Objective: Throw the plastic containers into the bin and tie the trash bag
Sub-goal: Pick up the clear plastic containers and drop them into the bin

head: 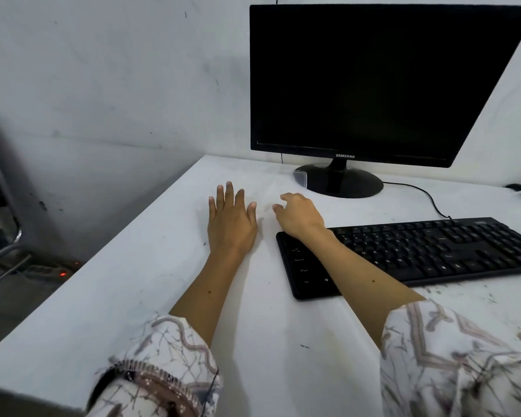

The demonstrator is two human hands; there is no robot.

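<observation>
While both hands rest empty on the white bench (151, 290), the left hand (230, 219) lies flat with fingers spread and the right hand (298, 216) sits loosely curled just beside the keyboard (433, 251). A clear plastic container (300, 178) appears to sit by the monitor (373, 82) base; no bin shows. Reaching there first with the right hand seems sensible.

"SAMSUNG" stands on the lower bezel of the black monitor (373, 82).
</observation>
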